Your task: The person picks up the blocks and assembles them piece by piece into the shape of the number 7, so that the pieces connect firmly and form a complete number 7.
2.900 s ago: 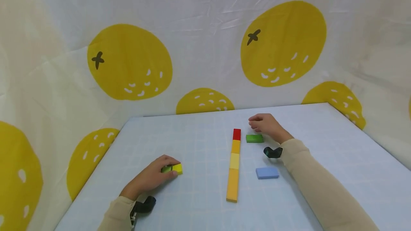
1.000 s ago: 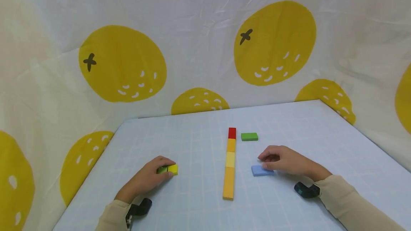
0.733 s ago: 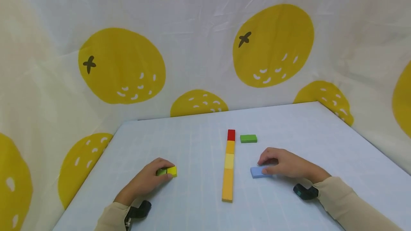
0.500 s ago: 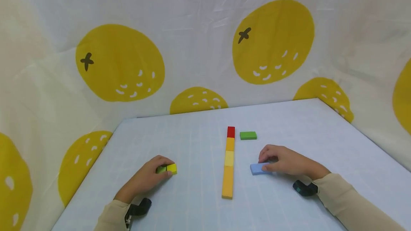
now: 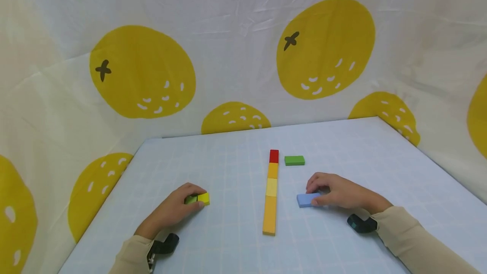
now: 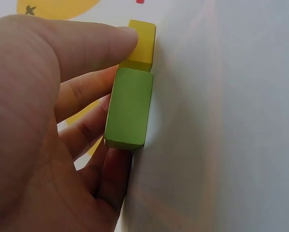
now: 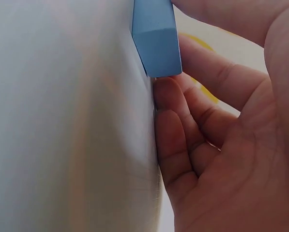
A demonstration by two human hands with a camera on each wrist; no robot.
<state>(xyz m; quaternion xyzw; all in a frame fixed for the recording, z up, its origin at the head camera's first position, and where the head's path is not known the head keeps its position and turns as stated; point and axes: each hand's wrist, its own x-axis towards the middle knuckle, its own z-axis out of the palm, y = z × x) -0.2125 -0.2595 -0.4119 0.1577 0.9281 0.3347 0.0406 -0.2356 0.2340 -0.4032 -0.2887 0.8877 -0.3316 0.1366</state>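
On the left of the table, my left hand (image 5: 176,209) pinches a yellow block (image 5: 204,198) between thumb and fingers. A light green block (image 6: 129,107) lies end to end with it, closer to the palm, and the hand partly covers it in the head view. My right hand (image 5: 340,191) grips a flat blue block (image 5: 305,200) near its right end, thumb on the near side. In the right wrist view the blue block (image 7: 158,46) lies on the table, its end toward the palm, with the other fingertips touching the tabletop beneath.
Between the hands runs a straight row of blocks: red (image 5: 274,156), orange (image 5: 272,170), pale yellow (image 5: 272,187) and a longer orange one (image 5: 269,215). A green block (image 5: 294,160) lies right of the row's far end. Behind the table hangs a fruit-print cloth (image 5: 236,54).
My right hand has come from behind the green block back toward me to the blue block and taken hold of it. The left hand has stayed on the yellow block.
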